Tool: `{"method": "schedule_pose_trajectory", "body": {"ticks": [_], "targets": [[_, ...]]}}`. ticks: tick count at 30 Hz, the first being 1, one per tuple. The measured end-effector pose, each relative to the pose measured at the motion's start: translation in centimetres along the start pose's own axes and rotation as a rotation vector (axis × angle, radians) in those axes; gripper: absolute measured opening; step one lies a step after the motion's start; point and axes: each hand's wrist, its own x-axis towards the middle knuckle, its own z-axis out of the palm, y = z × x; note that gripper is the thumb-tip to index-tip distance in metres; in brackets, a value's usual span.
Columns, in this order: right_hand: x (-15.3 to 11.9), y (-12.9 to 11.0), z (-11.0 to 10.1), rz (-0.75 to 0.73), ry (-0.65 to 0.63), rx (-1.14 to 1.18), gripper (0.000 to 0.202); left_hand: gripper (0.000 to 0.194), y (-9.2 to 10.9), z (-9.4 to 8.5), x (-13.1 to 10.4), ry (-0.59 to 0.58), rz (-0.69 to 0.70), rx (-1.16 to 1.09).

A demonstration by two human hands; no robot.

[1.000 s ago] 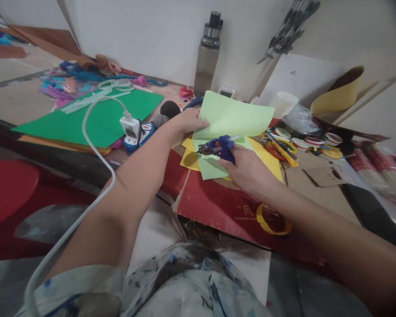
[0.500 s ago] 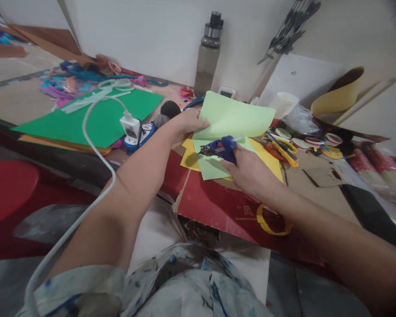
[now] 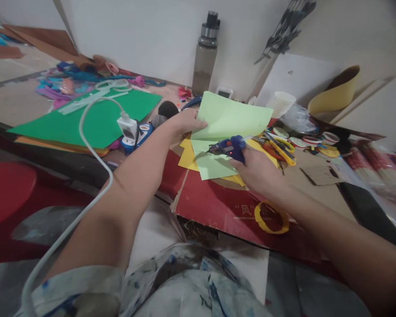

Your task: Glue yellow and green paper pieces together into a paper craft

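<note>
A light green sheet of paper [image 3: 232, 115] is folded, its upper flap raised and its lower part lying flat. My left hand [image 3: 188, 121] pinches the raised flap at its left edge. In my right hand [image 3: 255, 165] is a blue hot glue gun [image 3: 232, 149], its fingers wrapped around the handle. The gun's nozzle points left, low over the lower part of the green sheet. I cannot tell whether the tip touches the paper. Yellow paper [image 3: 187, 157] lies beneath the green sheet, on a red board [image 3: 214, 198].
A yellow paper ring [image 3: 258, 220] lies at the board's front. Scissors [image 3: 284, 152] and small tape rolls [image 3: 297, 143] sit to the right, near a black phone-like slab [image 3: 371, 211]. A white cable [image 3: 86, 136] runs past my left arm. A bottle [image 3: 205, 57] stands at the back.
The glue gun in my right hand has shifted a little to the right across the green paper. My left hand keeps the flap raised in much the same place.
</note>
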Motion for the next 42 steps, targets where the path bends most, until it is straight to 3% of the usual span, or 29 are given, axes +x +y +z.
{"method": "schedule_pose_trajectory", "body": {"ticks": [4,8,13,19,23,28,35,39,42], "targets": [[0.3,0.1,0.2,0.059,0.021,-0.028,0.031,0.023,0.0,-0.2,0.0,0.033,0.013,0.078],[0.9,-0.7,0.7,-0.026,-0.020,0.037,0.031,0.022,0.2,-0.3,-0.3,-0.008,0.035,0.069],[1.6,-0.4,0.7,0.070,0.024,0.022,0.035,0.020,0.6,-0.2,-0.8,0.012,0.031,0.118],[1.2,-1.0,0.6,0.018,-0.044,0.073,0.034,0.025,0.8,-0.2,-0.9,0.010,0.035,0.138],[0.2,1.3,-0.2,0.014,-0.027,0.006,0.033,0.023,0.8,0.0,-1.0,0.002,0.018,0.084],[0.0,4.7,-1.1,0.187,0.081,-0.108,0.032,0.022,1.3,0.1,-1.5,0.035,0.011,0.116],[0.9,4.1,0.1,0.117,0.079,-0.048,0.031,0.019,1.0,0.3,-1.2,0.064,-0.006,0.051],[1.8,4.6,0.0,0.169,0.141,-0.063,0.031,0.017,0.9,0.5,-1.2,0.058,0.027,-0.044],[1.9,4.3,0.1,0.152,0.108,-0.042,0.030,0.017,0.9,0.7,-1.3,0.049,0.026,-0.087]]}}
